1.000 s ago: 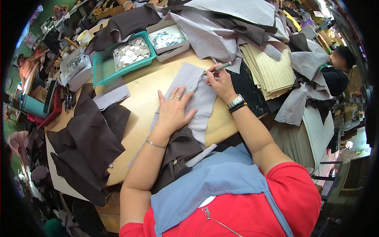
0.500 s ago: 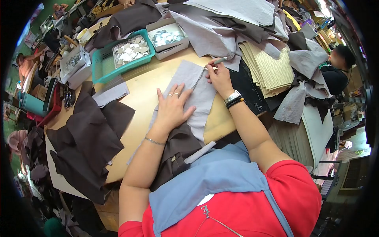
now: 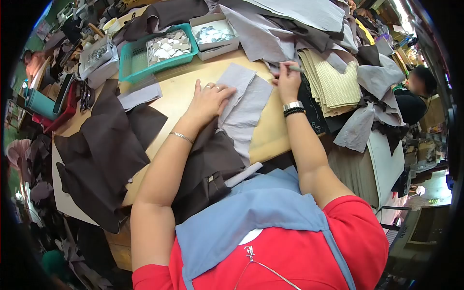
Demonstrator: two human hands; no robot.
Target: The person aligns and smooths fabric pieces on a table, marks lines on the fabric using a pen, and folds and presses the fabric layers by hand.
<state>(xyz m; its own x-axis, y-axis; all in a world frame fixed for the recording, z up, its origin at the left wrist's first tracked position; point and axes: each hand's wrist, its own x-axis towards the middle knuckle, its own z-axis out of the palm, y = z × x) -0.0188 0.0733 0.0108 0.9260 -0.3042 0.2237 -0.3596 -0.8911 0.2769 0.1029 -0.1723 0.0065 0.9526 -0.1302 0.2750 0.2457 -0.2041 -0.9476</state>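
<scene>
A light grey cloth piece (image 3: 258,99) lies on the table in front of me, with a folded strip along its upper left side. My left hand (image 3: 209,102) is at that left edge, its thumb and forefinger closed on the cloth and its little finger sticking out. My right hand (image 3: 288,84) has a greyish-green pen (image 3: 296,69) between its fingers, just right of the cloth and apart from it. Dark brown fabric (image 3: 212,150) runs from under the grey cloth down to my lap.
Left on the tabletop (image 3: 174,96) lies more dark brown fabric (image 3: 106,145) with a small grey piece (image 3: 140,96). A teal basket (image 3: 130,75) of pale squares and a box (image 3: 220,53) of shiny discs stand behind. Yellowish patterned sheets (image 3: 333,87) are stacked right; a person (image 3: 415,92) is beyond.
My left hand has drawn left and up from lying spread on the cloth to its edge. The grey cloth's lower left part has shifted, baring more brown fabric. My right hand moved right with the pen.
</scene>
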